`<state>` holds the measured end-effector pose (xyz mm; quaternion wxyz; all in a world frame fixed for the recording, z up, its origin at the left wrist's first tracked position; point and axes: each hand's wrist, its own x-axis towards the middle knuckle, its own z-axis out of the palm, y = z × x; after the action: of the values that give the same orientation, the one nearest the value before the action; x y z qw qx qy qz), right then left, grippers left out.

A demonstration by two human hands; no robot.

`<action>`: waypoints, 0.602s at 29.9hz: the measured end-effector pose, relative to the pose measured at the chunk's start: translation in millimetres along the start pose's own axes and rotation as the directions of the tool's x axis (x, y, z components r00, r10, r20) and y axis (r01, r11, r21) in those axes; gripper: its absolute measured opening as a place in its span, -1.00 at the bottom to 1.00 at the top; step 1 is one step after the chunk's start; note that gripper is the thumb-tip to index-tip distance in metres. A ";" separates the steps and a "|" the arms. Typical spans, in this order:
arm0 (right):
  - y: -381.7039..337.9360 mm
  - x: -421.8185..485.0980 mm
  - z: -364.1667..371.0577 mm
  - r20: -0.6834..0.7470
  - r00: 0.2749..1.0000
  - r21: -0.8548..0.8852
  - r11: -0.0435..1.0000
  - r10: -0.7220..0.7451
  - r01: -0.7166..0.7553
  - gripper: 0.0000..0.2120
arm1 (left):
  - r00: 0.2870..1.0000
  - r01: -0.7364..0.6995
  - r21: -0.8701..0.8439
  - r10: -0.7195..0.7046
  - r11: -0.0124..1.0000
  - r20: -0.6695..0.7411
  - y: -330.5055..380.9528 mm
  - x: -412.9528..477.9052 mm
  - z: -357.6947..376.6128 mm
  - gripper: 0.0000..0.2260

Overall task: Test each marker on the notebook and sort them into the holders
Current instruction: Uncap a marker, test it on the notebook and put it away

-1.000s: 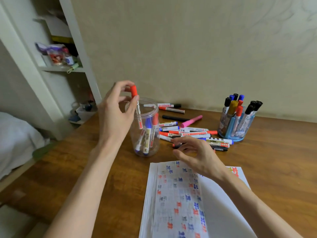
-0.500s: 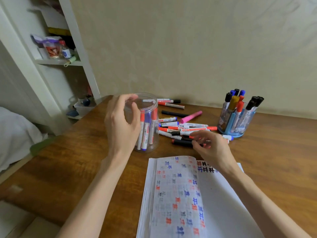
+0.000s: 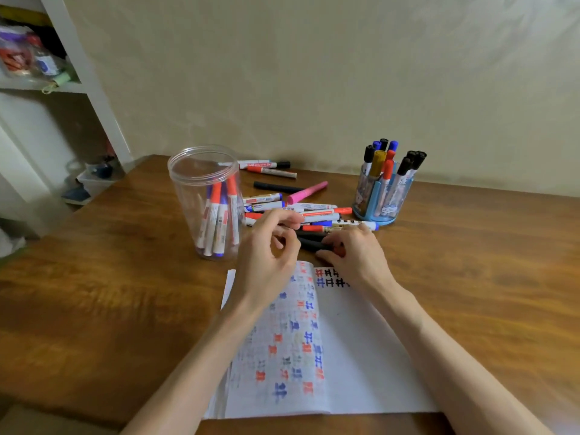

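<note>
An open notebook point(image 3: 345, 356) lies before me, its pages covered in red, blue and black test marks. My right hand point(image 3: 356, 254) grips a black marker point(image 3: 314, 244) just above the notebook's top edge. My left hand point(image 3: 268, 255) hovers at that marker's left end with its fingers loosely curled and nothing visibly in them. A clear plastic jar point(image 3: 201, 171) to the left holds several red and blue markers. A blue holder point(image 3: 375, 211) at the right holds several black, blue, red and gold markers. Loose markers point(image 3: 317, 211) lie between them.
A pink marker point(image 3: 307, 192) and another black marker point(image 3: 276, 186) lie further back, near the wall. A white shelf unit point(image 3: 78, 67) with clutter stands off the wooden table's point(image 3: 110, 293) left edge.
My left hand let a red marker go into the jar, then moved right toward the black marker. My right hand took hold of the black marker from the pile.
</note>
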<state>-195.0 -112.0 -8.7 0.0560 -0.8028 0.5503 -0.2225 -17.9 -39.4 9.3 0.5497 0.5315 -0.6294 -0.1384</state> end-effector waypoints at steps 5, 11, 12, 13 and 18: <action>5.7 -7.5 -9.6 -0.075 0.996 0.090 0.995 0.045 -0.038 -0.73 | 0.981 0.119 0.035 -0.123 0.992 0.152 -5.2 -3.2 8.7 -0.82; 16.5 -29.2 -29.1 0.045 0.983 0.585 0.793 0.178 -0.171 -0.81 | 0.939 0.170 0.063 -0.182 0.983 0.292 -1.4 -3.3 18.7 -0.81; 17.0 -35.0 -30.4 0.076 0.981 0.688 0.703 0.176 -0.179 -0.78 | 0.926 0.157 0.067 -0.170 0.985 0.338 2.4 -3.5 21.0 -0.77; 17.2 -40.5 -31.3 0.094 0.979 0.758 0.625 0.179 -0.187 -0.75 | 0.911 0.131 0.072 -0.149 0.989 0.384 6.3 -3.5 23.7 -0.71; 18.4 -57.9 -35.4 0.109 0.966 0.842 0.495 0.236 -0.216 -0.78 | 0.890 -0.005 0.132 -0.055 0.991 0.452 15.4 -6.5 34.6 -0.59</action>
<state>-242.7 -61.0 -0.3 0.4613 -0.5929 0.4732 -0.4603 -56.0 -42.1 5.1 0.3498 0.5271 -0.7412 -0.2247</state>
